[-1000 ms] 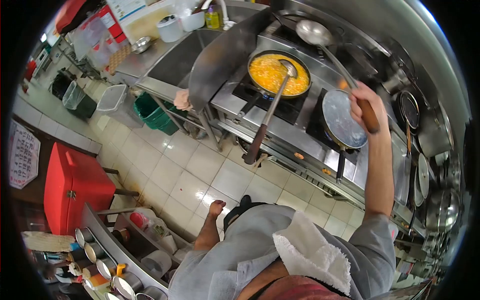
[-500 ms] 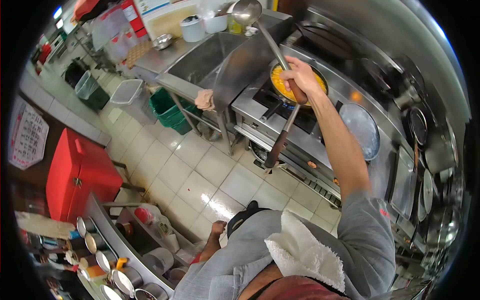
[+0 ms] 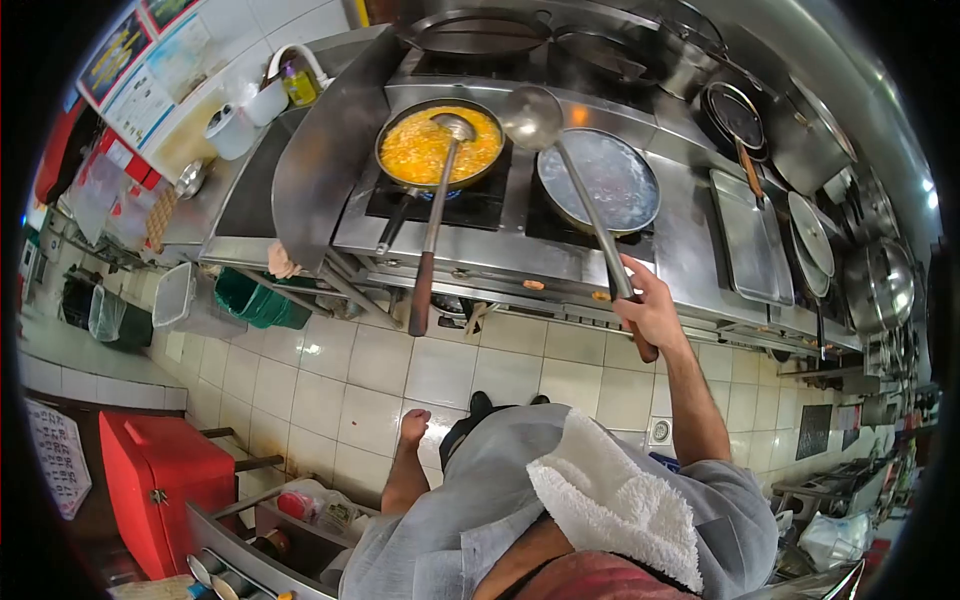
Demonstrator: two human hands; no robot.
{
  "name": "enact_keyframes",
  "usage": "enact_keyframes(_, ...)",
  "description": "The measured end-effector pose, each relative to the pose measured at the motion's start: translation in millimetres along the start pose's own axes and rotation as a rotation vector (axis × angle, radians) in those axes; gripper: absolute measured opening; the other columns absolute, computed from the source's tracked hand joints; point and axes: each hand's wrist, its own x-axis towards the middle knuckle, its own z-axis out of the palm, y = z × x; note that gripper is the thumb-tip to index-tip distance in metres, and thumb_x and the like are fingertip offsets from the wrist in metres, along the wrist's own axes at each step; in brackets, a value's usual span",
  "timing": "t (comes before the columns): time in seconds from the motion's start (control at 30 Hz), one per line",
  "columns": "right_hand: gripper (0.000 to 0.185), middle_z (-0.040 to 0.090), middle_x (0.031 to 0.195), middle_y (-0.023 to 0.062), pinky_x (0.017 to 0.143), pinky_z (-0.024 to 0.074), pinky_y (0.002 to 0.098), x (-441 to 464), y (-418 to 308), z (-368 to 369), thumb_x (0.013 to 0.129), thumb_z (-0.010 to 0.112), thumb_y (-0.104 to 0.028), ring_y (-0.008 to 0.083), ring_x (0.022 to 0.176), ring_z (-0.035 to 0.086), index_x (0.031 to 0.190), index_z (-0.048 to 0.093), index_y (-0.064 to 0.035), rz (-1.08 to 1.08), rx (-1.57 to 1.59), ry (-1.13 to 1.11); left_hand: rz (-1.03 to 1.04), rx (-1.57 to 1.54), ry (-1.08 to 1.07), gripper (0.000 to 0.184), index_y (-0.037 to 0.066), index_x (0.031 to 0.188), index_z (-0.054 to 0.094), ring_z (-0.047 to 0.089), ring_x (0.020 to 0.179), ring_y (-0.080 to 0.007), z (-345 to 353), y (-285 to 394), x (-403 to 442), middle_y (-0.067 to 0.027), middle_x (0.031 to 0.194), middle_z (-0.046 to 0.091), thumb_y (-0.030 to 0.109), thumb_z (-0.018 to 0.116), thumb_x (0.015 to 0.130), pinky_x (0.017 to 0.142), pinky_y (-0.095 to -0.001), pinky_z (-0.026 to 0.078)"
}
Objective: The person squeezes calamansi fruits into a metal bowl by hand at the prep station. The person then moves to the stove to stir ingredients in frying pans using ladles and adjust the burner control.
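Observation:
My right hand [image 3: 652, 312] is closed around the brown handle of a long metal ladle [image 3: 590, 195]. The ladle's bowl hangs beside the near-left rim of a wide pan of cloudy, steaming liquid [image 3: 600, 178]. To its left, a dark frying pan [image 3: 391, 178] holds bubbling yellow-orange food [image 3: 415, 145] over a blue flame. A second ladle [image 3: 437, 225] rests in that food, its brown handle sticking out past the stove's front edge. Low at my side, my left hand [image 3: 414, 425] is curled into a fist, with nothing visible in it.
Large pans [image 3: 480, 35] stand on the back of the stove. A rectangular metal tray [image 3: 745, 235] lies to the right, near hanging pots and lids. Left of the stove is a curved metal splash panel [image 3: 325, 170]. A red box [image 3: 175, 485] stands on the left behind the tiled floor [image 3: 370, 370].
My view has turned toward the stove. My right hand has come back from over the frying pan, carrying the ladle to the right, beside the pan of liquid. My left hand still hangs low.

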Motion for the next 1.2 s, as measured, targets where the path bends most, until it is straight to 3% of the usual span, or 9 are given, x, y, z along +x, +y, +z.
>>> enact_keyframes(0.23,0.067,0.058,0.074,0.0118,0.059,0.0456,0.0292,-17,47,-85,0.068,0.053,0.005,0.0164,0.061,0.054,0.132,0.038,-0.0031,0.025,-0.553,0.191,0.081,0.033,-0.104,0.025,0.002,0.093,0.062,0.053,0.062,-0.0111,84,34,-15,-0.0033,0.075,0.059,0.02,0.064,0.076,0.052,-0.0243,0.042)
enact_keyframes(0.37,0.062,0.059,0.101,0.0217,0.074,0.0447,0.0422,-6,60,-115,0.065,0.055,0.005,0.0365,0.089,0.057,0.126,0.043,-0.0014,-0.009,-0.829,0.22,0.058,0.07,-0.103,0.026,0.001,0.093,0.062,0.055,0.062,-0.0129,110,35,-36,-0.0057,0.077,0.062,0.021,0.065,0.076,0.056,-0.0271,0.045)
enact_keyframes(0.5,0.062,0.06,0.096,0.0206,0.073,0.0452,0.0397,8,81,-134,0.065,0.056,0.005,0.0343,0.086,0.058,0.125,0.043,0.0004,-0.011,-0.839,0.177,0.078,0.156,-0.081,0.027,0.0,0.089,0.064,0.057,0.064,-0.0152,105,-3,-31,-0.007,0.076,0.063,0.023,0.062,0.076,0.057,-0.029,0.046)
enact_keyframes(0.6,0.065,0.06,0.083,0.016,0.064,0.0465,0.035,16,92,-142,0.065,0.057,0.005,0.0273,0.071,0.059,0.127,0.041,0.0007,-0.038,-0.681,0.138,0.087,0.17,-0.029,0.026,0.0,0.085,0.065,0.058,0.065,-0.0161,103,-20,-41,-0.0084,0.075,0.063,0.024,0.06,0.075,0.058,-0.0296,0.047)
enact_keyframes(0.67,0.068,0.056,0.072,0.0104,0.051,0.0438,0.0295,18,88,-145,0.064,0.056,0.006,0.0178,0.055,0.055,0.13,0.039,0.0012,0.108,-0.346,0.078,0.027,0.214,-0.061,0.027,0.0,0.087,0.066,0.059,0.065,-0.0162,99,-23,-50,-0.0085,0.076,0.064,0.023,0.061,0.075,0.06,-0.0304,0.047)
enact_keyframes(0.77,0.069,0.054,0.069,0.0075,0.043,0.0394,0.0268,16,83,-148,0.064,0.055,0.006,0.0122,0.048,0.051,0.13,0.038,0.0028,0.119,-0.174,0.053,0.038,0.206,-0.014,0.026,0.0,0.089,0.066,0.06,0.072,-0.017,107,-24,-63,-0.0092,0.081,0.066,0.021,0.06,0.076,0.065,-0.0298,0.048)
enact_keyframes(0.97,0.065,0.053,0.066,0.0067,0.041,0.0395,0.0267,7,81,-160,0.066,0.058,0.003,0.0128,0.046,0.05,0.128,0.039,0.0045,0.158,0.006,-0.03,0.037,0.171,0.039,0.022,0.001,0.09,0.066,0.06,0.076,-0.0169,126,-19,-68,-0.0088,0.083,0.066,0.018,0.061,0.077,0.068,-0.0282,0.048)
enact_keyframes(1.03,0.065,0.053,0.066,0.0063,0.041,0.0397,0.0265,1,79,-159,0.066,0.059,0.003,0.0127,0.046,0.05,0.128,0.04,0.0044,0.178,0.04,-0.031,0.158,0.168,-0.021,0.022,0.001,0.089,0.066,0.06,0.075,-0.0158,125,-17,-63,-0.008,0.081,0.066,0.018,0.061,0.077,0.067,-0.0276,0.048)
enact_keyframes(1.2,0.064,0.053,0.065,0.0056,0.041,0.04,0.0263,-16,74,-154,0.066,0.06,0.003,0.0123,0.047,0.05,0.127,0.04,0.0048,0.2,0.085,-0.035,0.075,0.127,-0.022,0.022,0.0,0.088,0.065,0.059,0.073,-0.014,136,-11,-45,-0.0068,0.08,0.065,0.019,0.062,0.078,0.065,-0.027,0.047)
